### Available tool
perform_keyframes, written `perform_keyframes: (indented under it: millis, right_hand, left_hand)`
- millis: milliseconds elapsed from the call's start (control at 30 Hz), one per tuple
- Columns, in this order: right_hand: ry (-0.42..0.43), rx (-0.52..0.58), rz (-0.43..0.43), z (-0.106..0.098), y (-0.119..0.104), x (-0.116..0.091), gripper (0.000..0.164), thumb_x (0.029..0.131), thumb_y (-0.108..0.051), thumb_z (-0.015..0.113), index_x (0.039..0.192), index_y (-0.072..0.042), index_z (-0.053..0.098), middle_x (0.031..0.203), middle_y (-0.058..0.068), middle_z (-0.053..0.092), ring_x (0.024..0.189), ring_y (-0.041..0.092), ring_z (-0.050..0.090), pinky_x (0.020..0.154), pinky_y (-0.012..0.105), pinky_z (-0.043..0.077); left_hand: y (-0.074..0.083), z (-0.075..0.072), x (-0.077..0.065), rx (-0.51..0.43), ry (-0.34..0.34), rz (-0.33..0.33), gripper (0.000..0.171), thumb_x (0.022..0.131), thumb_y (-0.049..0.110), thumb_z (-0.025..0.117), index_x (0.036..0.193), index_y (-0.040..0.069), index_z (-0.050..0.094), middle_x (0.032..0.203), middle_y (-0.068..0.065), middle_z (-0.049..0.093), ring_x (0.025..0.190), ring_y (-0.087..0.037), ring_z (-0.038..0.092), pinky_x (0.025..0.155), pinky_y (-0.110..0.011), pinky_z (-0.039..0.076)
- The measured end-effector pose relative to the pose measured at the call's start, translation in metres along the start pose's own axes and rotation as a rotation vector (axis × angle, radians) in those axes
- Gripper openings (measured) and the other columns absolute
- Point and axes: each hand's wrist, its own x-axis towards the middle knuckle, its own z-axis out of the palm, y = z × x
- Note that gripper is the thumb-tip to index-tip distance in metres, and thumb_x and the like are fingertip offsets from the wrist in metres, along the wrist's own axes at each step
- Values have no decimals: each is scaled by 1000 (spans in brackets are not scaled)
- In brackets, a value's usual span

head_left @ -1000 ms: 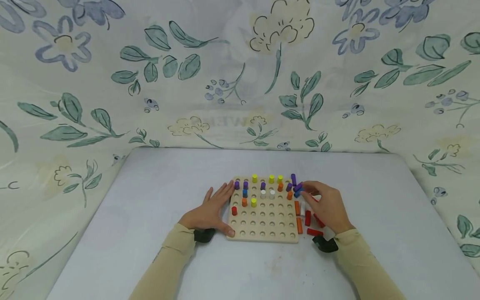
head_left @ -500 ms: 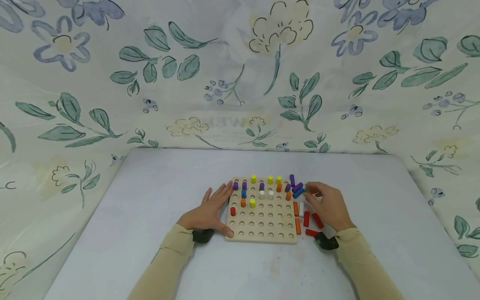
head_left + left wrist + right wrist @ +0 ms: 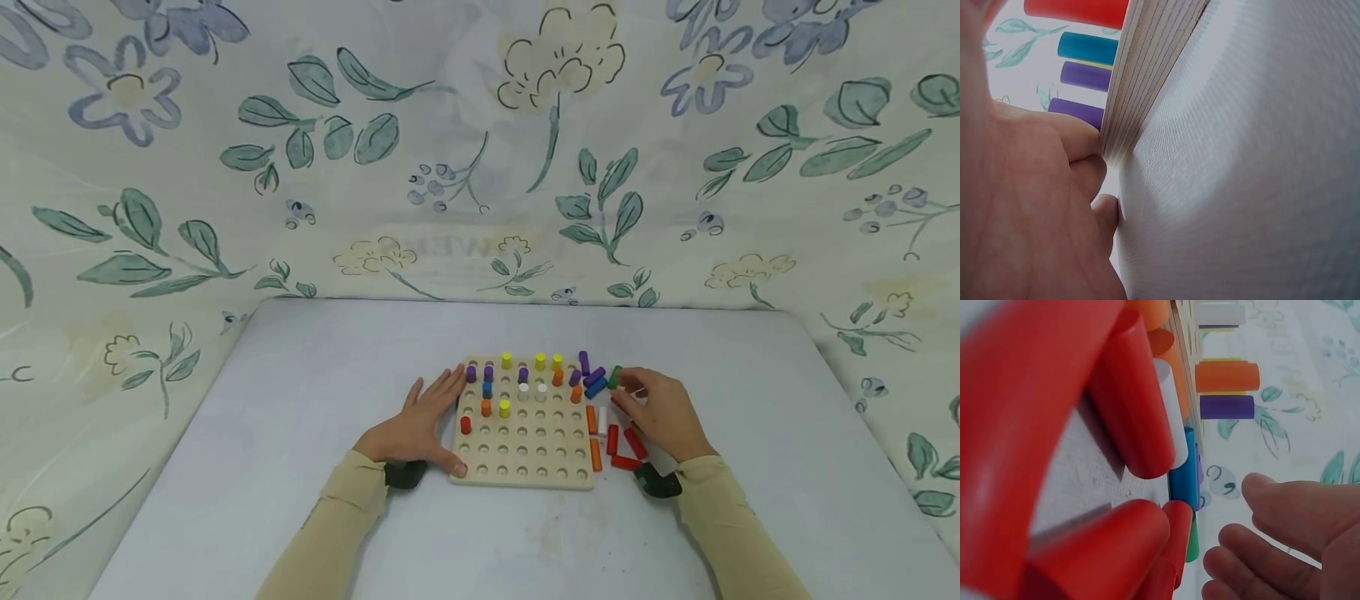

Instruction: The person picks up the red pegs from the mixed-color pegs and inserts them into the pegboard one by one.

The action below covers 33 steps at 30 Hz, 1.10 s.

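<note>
Left hand [image 3: 411, 429], spread wide, touches the pegboard [image 3: 532, 441]; right hand [image 3: 660, 410], loosely parted, holds nothing near a green peg [image 3: 615, 376].

Beige pegboard [image 3: 531, 450], red pegs [image 3: 626, 462], green peg [image 3: 616, 377], white backdrop [image 3: 465, 100] with blue flowers [image 3: 86, 110] (and green leaves [image 3: 312, 81]), tan sleeves [image 3: 322, 517]

Pegboard [image 3: 1138, 69] of matt, layered wood; right of it, smooth, glossy red pegs [image 3: 1134, 403]; beneath it, a finely textured tabletop [image 3: 1241, 162].
</note>
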Motion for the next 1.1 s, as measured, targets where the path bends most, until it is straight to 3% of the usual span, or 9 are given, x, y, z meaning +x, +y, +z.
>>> perform_keyframes:
  millis: [700, 1100]
  right_hand:
    - [-112, -47, 30, -5, 6, 4, 37, 95, -19, 72, 127, -1, 65, 112, 15, 70, 99, 31, 66, 85, 46, 58]
    - [-130, -81, 21, 3, 9, 3, 37, 91, -17, 76, 122, 0, 68, 106, 13, 70, 96, 29, 65, 88, 48, 57]
  left_hand:
    - [1, 1, 1, 9, 6, -7, 138, 65, 53, 90, 161, 3, 6, 169, -11, 0, 155, -31, -4, 119, -59, -10]
    - [0, 0, 0, 1, 3, -1, 137, 65, 52, 91, 161, 2, 6, 169, -11, 0, 155, -31, -4, 119, -59, -10]
